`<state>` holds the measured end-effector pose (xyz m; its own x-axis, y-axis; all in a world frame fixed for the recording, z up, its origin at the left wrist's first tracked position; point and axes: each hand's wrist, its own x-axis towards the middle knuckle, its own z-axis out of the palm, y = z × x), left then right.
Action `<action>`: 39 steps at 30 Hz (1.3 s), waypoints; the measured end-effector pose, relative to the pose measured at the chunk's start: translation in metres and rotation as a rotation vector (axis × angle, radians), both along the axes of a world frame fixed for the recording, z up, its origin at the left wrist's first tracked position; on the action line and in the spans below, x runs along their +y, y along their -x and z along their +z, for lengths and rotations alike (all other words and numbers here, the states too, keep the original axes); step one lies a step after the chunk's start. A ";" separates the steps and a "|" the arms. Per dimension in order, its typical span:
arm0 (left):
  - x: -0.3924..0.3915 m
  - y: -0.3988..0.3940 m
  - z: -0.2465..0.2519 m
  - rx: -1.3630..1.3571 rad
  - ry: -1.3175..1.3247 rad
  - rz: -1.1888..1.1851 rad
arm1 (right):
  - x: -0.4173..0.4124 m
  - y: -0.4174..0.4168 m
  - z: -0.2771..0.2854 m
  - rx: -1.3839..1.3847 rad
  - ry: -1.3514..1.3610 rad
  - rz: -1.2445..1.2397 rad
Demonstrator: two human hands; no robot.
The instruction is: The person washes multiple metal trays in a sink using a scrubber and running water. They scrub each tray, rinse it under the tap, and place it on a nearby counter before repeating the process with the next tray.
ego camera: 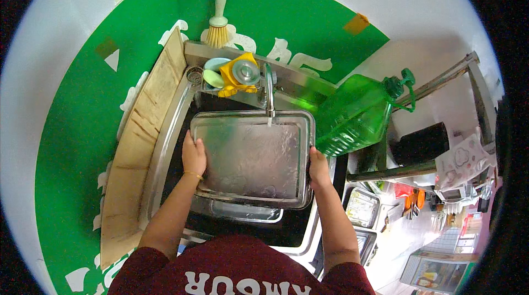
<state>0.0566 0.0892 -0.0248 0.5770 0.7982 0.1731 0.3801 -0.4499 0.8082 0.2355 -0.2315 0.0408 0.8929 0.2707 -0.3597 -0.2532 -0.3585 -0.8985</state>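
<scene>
Between both hands is a rectangular metal tray [248, 158] with a raised rim, held over a dark sink basin [289, 229]. My left hand [194, 155] grips its left edge, thumb over the rim. On the opposite side my right hand [319, 167] holds the right edge. Water runs from a chrome faucet [269, 88] onto the tray near its far rim, and its surface is wet and rippled. Under the tray's near edge, part of another clear or shiny container [248, 213] shows in the sink; most of it is hidden.
A wire rack behind the sink carries a yellow cloth [228, 75], a green sponge [213, 79] and a round metal lid [246, 72]. A brush [219, 18] hangs above. Right of the sink stands a large green plastic bottle [351, 117]; a wooden board [144, 129] lines the left.
</scene>
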 end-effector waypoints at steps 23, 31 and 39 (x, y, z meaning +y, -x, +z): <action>-0.042 -0.037 0.070 -0.001 -0.671 -0.420 | -0.052 0.105 0.023 0.041 -0.197 -0.395; 0.026 0.058 0.034 0.022 1.683 -0.163 | -0.064 0.121 0.022 -0.392 -0.587 -0.623; 0.061 0.073 0.044 -0.232 1.438 -0.582 | -0.046 0.061 0.001 -0.068 -0.870 -0.008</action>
<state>-0.0165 0.1504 0.0187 0.9226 0.0512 -0.3824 0.2463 0.6848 0.6859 0.1742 -0.2771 0.0414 0.9082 0.4178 0.0260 -0.1887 0.4640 -0.8655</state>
